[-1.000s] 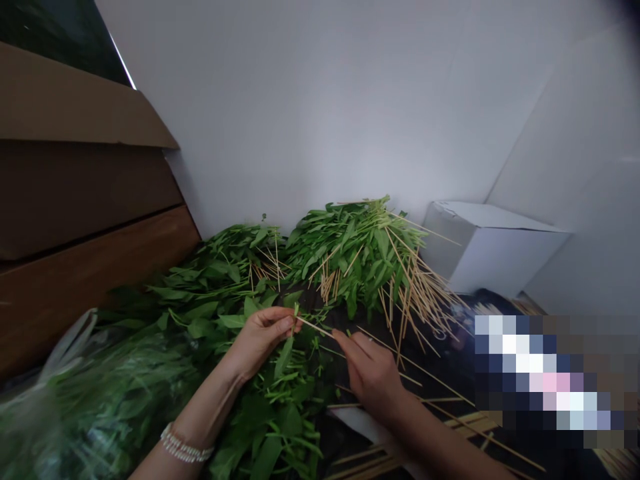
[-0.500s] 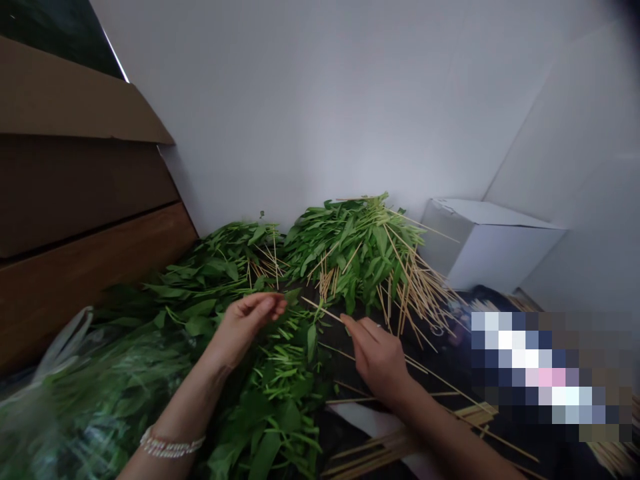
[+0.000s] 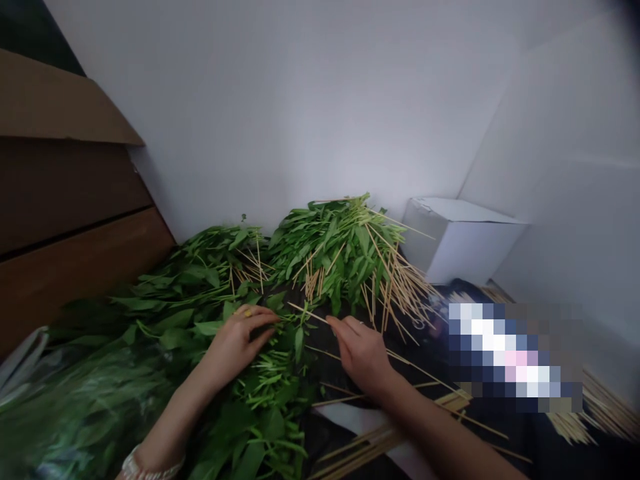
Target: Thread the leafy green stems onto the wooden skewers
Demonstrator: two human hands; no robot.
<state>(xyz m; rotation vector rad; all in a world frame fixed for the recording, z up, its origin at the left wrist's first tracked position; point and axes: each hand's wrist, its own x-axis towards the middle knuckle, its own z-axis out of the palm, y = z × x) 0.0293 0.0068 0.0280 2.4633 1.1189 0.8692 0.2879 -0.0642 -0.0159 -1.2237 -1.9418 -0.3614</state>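
My right hand is closed around a bamboo skewer, whose tip points left. A leafy green sprig hangs on the skewer near that tip. My left hand, with a yellow ring, is over the loose greens, its thumb and forefinger apart by the cut stems. Below it lies a pile of leafy green stems. Behind my hands is a heap of skewered greens, its skewers fanning toward the right. A smaller bunch of greens with skewers sits to its left.
Loose bamboo skewers lie at the front right on a dark surface. A clear plastic bag of greens is at the front left. A white box stands at the back right, and a cardboard box at the left. One area at right is pixelated.
My left hand has lowered toward the stems and its fingers have parted. My right hand still holds the skewer with the sprig. The view has turned slightly to the right.
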